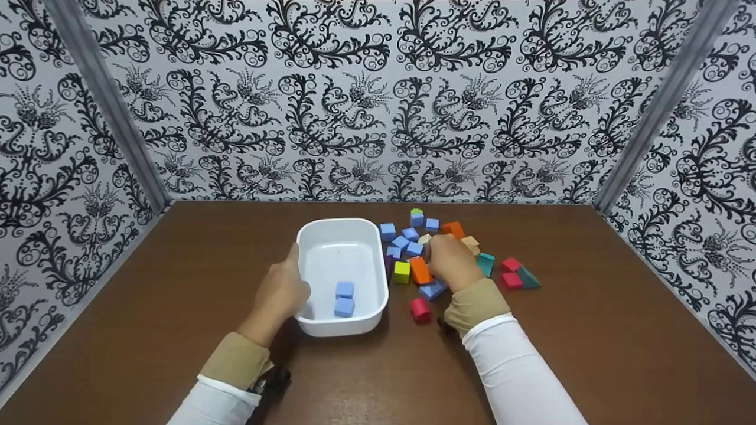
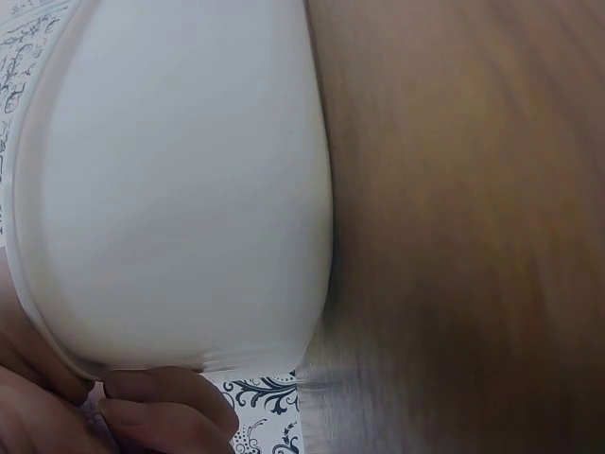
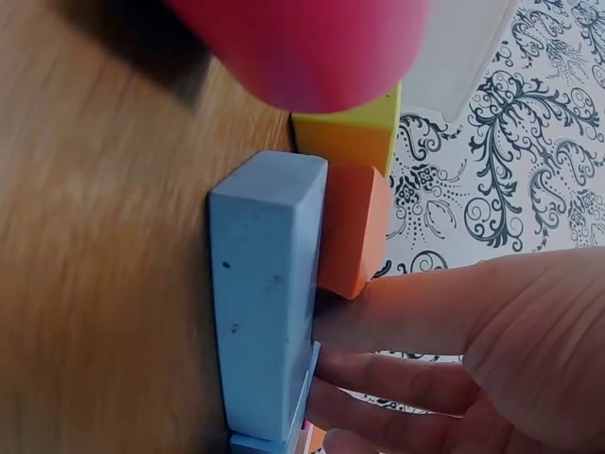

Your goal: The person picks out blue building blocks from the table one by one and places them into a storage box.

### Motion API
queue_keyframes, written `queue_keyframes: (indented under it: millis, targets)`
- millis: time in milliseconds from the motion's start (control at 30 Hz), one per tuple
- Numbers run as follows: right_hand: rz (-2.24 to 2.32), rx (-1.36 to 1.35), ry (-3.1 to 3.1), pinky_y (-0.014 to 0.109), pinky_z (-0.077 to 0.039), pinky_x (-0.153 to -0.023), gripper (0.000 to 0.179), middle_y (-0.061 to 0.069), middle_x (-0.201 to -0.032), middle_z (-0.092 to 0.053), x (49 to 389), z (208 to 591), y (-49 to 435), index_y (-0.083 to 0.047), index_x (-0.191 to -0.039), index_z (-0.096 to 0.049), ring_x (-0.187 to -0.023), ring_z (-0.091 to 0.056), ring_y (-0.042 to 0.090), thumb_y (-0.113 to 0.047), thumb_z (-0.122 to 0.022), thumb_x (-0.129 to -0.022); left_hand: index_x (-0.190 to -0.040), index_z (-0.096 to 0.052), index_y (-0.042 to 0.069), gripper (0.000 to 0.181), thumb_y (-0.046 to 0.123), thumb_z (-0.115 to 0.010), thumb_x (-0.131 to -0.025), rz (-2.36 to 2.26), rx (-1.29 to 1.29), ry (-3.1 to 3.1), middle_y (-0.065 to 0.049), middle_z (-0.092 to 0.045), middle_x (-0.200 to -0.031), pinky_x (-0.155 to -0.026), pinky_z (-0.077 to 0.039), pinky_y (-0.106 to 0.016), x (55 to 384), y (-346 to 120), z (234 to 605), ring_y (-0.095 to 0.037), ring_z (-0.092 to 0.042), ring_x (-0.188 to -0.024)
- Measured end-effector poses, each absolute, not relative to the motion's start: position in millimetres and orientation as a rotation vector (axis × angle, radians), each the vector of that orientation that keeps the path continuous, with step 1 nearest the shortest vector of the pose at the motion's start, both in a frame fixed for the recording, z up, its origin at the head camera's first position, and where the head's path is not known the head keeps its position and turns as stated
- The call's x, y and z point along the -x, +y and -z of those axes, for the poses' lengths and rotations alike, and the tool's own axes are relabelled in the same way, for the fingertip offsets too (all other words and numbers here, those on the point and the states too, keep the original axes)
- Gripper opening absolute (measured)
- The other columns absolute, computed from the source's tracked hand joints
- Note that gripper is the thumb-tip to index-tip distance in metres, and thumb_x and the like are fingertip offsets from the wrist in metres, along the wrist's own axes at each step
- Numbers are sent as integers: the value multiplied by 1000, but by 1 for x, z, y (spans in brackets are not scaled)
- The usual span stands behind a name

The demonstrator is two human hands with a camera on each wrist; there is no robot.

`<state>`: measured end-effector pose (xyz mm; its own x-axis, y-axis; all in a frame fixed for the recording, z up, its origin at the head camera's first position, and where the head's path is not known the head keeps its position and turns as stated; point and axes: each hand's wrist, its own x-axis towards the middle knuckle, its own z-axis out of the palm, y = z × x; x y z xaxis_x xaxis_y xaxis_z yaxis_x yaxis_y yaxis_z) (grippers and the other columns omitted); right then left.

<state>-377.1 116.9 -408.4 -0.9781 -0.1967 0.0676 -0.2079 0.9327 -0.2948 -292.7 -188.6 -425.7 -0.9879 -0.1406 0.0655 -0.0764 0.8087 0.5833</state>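
My left hand (image 1: pixel 282 289) grips the left rim of a white plastic tub (image 1: pixel 339 328); the left wrist view shows its fingers (image 2: pixel 170 416) curled at the edge. Two blue cubes (image 1: pixel 344 307) lie inside the tub. To the right, my right hand (image 1: pixel 453 261) reaches down into a cluster of toy blocks. An orange block (image 1: pixel 420 270) and a blue rectangular block (image 3: pixel 255 303) are right by its fingers. In the right wrist view its fingertips are hidden behind these blocks, so whether they pinch anything does not show.
Several blue cubes (image 1: pixel 400 242), a yellow cube (image 1: pixel 401 272) and a red cylinder (image 1: pixel 420 310) lie near the tub's right side. Farther right are red blocks (image 1: pixel 511 280), a green triangular block (image 1: pixel 527 277) and a teal block (image 1: pixel 485 264). Patterned walls (image 1: pixel 378 118) enclose the brown table (image 1: pixel 590 330).
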Motion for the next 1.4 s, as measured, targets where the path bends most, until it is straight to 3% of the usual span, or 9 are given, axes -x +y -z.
queue_keyframes:
  millis: [433, 800, 1033, 1267, 1400]
  targets:
    - [-485, -353, -3008, 44, -59, -80, 18, 10, -100, -77, 374, 397, 118, -4, -95, -81, -90, -69, 29, 2, -68, -84, -168, -24, -1, 82, -3, -56, -93, 911, -165, -2881, -32, -56, -149, -98, -54, -59, 294, -189, 427, -39, -65, -113]
    - [-566, -347, -3020, 45, -59, -90, 25, 14, -117, -75, 367, 381, 111, -2, -115, -79, -102, -67, 31, -4, -73, -91, -168, -22, 0, 83, -2, -56, -93, 928, -183, -2892, -32, -54, -151, -100, -53, -61, 293, -190, 426, -41, -64, -116]
    - [-607, -400, -2935, 47, -57, -96, 29, 15, -127, -72, 349, 360, 101, -5, -116, -80, -111, -65, 32, -1, -67, -90, -169, -21, 0, 83, -2, -57, -94, 946, -188, -2899, -32, -54, -151, -97, -54, -60, 293, -188, 423, -40, -63, -115]
    - [-662, -461, -2949, 45, -60, -90, 25, 12, -129, -71, 329, 339, 89, -9, -119, -81, -110, -65, 30, -9, -76, -95, -169, -21, 0, 82, -2, -57, -94, 963, -195, -2893, -32, -52, -154, -105, -49, -63, 292, -189, 424, -42, -61, -124]
    - [-673, -579, -2919, 45, -58, -97, 23, 12, -123, -72, 321, 331, 83, -7, -117, -81, -112, -64, 30, -8, -78, -94, -169, -21, 0, 83, -2, -57, -95, 974, -195, -2892, -32, -51, -155, -106, -49, -64, 292, -189, 424, -42, -61, -124]
